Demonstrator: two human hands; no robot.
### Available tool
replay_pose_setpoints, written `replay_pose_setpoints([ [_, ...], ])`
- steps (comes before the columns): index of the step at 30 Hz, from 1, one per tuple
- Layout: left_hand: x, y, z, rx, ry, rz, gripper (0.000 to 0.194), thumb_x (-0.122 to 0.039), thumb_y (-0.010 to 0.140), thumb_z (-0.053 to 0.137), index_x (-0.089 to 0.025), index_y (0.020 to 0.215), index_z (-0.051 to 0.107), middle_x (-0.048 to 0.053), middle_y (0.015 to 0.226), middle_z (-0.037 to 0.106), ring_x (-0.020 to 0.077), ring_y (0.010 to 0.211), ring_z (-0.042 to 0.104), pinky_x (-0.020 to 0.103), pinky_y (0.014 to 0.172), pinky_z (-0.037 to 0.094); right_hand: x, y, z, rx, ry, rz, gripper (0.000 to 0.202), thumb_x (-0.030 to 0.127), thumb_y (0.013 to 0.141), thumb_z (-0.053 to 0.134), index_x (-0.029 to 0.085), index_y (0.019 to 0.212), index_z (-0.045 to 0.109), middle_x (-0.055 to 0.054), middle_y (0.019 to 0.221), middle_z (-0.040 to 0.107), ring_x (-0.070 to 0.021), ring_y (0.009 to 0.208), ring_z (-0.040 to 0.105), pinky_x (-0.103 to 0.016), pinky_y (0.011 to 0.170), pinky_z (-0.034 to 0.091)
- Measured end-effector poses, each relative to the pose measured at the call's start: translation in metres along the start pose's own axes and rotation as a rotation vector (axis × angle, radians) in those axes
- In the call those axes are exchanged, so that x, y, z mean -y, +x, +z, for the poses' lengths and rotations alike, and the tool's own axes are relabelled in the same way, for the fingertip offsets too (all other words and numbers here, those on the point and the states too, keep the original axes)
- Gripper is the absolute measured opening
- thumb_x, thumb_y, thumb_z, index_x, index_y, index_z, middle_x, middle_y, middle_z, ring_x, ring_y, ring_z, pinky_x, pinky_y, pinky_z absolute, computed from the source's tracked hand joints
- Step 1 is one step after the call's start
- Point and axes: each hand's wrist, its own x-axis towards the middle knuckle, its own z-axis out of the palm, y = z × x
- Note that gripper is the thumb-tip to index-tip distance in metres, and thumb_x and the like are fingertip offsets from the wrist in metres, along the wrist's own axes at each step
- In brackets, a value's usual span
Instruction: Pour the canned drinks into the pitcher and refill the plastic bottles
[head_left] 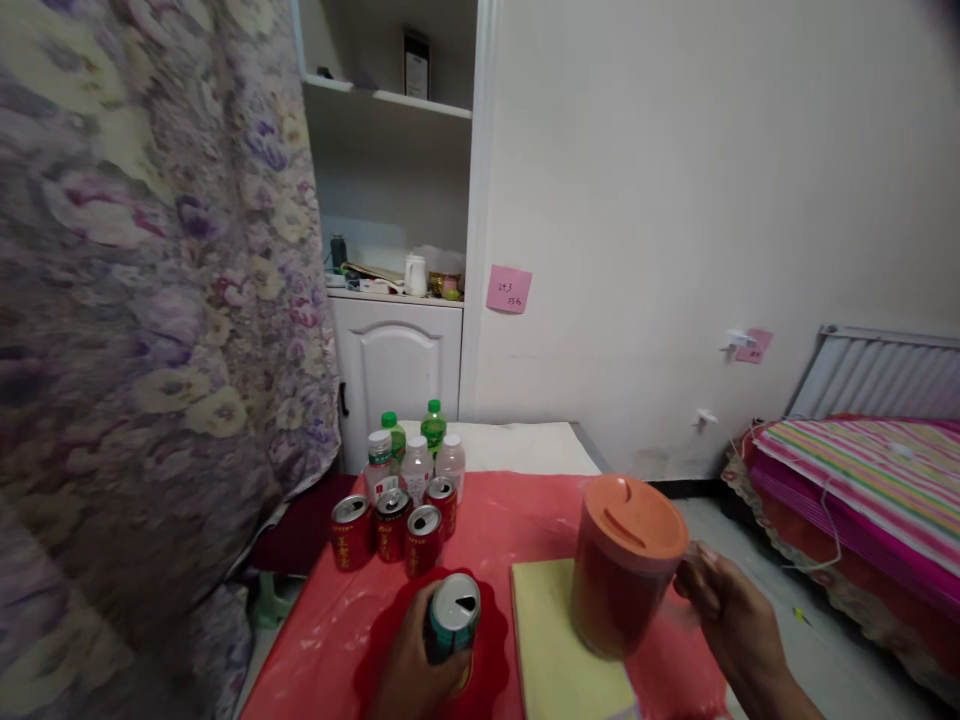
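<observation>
My left hand [424,650] is wrapped round a teal drink can [454,615] with its top opened. Beneath the can lies a red round mat or tray [491,640], partly covered by my hand. My right hand [724,595] grips the handle of a see-through pitcher [619,600] with an orange lid [634,515]. The pitcher leans slightly and overlaps a yellow cloth [551,640]; whether it touches the cloth I cannot tell. Several opened red cans [351,535] stand beyond my left hand.
Behind the red cans stand clear bottles with white caps [417,470] and two green-capped bottles [433,425]. A red cover [525,510] lies over the table. Floral curtains [165,300] hang at left, a white cabinet [401,360] stands behind, and a bed [862,480] is at right.
</observation>
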Motion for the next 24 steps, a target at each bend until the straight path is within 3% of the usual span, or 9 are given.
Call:
replay_pose_setpoints([
  [4,0.008,0.002,-0.002,0.019,-0.019,0.010,0.065,-0.032,0.058,0.072,-0.018,0.120,0.057,0.014,0.121,0.074,0.0336,0.115,0.068,0.045,0.103,0.055,-0.011,-0.003,0.024,0.032,0.008,0.025,0.043,0.049,0.082,0.066,0.025,0.050,0.048,0.006,0.047,0.031,-0.0156,0.051,0.027,-0.035,0.058,0.034],
  [9,-0.006,0.000,-0.010,0.002,0.002,-0.039,0.066,-0.036,0.054,0.074,-0.019,0.116,0.058,0.015,0.120,0.075,0.0369,0.115,0.068,0.049,0.105,0.054,-0.029,-0.006,0.037,0.094,0.031,0.044,0.044,0.047,0.086,0.062,0.025,0.052,0.046,0.006,0.046,0.030,-0.0165,0.052,0.027,-0.034,0.060,0.033],
  [16,-0.006,-0.002,-0.011,-0.012,0.013,-0.027,0.067,-0.032,0.053,0.074,-0.016,0.116,0.059,0.016,0.119,0.075,0.0377,0.115,0.070,0.049,0.104,0.056,-0.047,-0.011,0.036,0.140,0.040,0.042,0.042,0.045,0.088,0.062,0.025,0.054,0.047,0.006,0.050,0.032,-0.0165,0.054,0.027,-0.033,0.060,0.031],
  [24,-0.019,-0.009,-0.008,0.012,-0.050,-0.053,0.063,-0.029,0.053,0.076,-0.020,0.113,0.062,0.011,0.113,0.078,0.0351,0.110,0.073,0.045,0.098,0.061,-0.046,-0.017,0.029,0.137,-0.040,0.014,0.045,0.054,0.089,0.060,0.024,0.055,0.053,0.003,0.054,0.041,-0.0184,0.059,0.040,-0.033,0.061,0.035],
])
